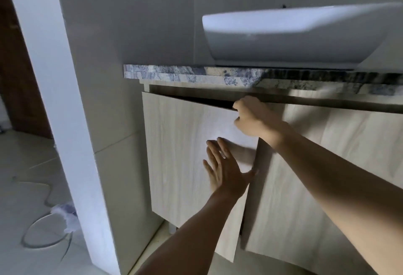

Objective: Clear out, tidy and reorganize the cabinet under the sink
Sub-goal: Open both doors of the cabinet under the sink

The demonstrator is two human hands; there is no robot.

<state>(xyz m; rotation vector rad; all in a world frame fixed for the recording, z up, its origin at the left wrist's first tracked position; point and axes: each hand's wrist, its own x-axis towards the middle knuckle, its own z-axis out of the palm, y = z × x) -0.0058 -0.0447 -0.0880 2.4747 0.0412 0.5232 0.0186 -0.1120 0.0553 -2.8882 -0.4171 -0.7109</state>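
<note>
Grey walls (130, 24), white pillar (54, 78), pale floor (21, 165), possibly tiled; dim light.

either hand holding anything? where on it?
Right hand grips the left cabinet door by its top edge, near the free corner. Left hand lies flat on the door face.

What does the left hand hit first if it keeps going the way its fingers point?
Likely nothing new: the left hand lies flat against the left cabinet door, fingers pointing up. Sliding on, it would meet the right hand gripping the door's top corner; depth is unclear.
</note>
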